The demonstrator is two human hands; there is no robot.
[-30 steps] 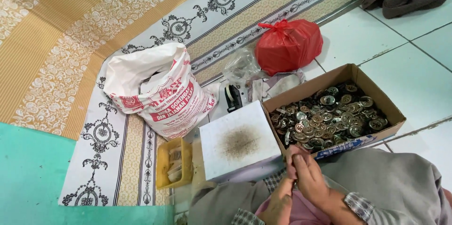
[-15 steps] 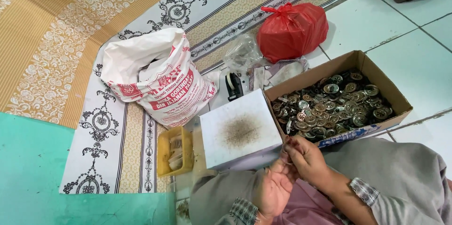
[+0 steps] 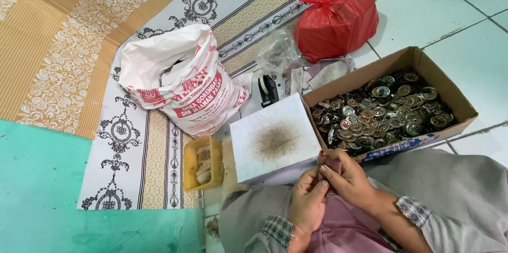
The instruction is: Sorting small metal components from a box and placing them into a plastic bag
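Both hands meet low in the lap, fingertips together. Right hand (image 3: 346, 179) pinches something small against the left hand (image 3: 308, 205); the piece itself is hidden between the fingers, so its kind and long axis cannot be told. Both hands closed in a fine grip, neither one free.

Just ahead of the hands, touching distance: white flat box with a dark speckled stain on its lid (image 3: 274, 139). Ahead and to the right of the right hand: open brown cardboard box (image 3: 459, 106), filled with small round metal parts (image 3: 381, 110). Right hand is the nearer one to it.

Ahead-left of the left hand: small yellow plastic tray (image 3: 202, 163). Farther off: white printed sack (image 3: 182, 81), red plastic bag (image 3: 336, 23).
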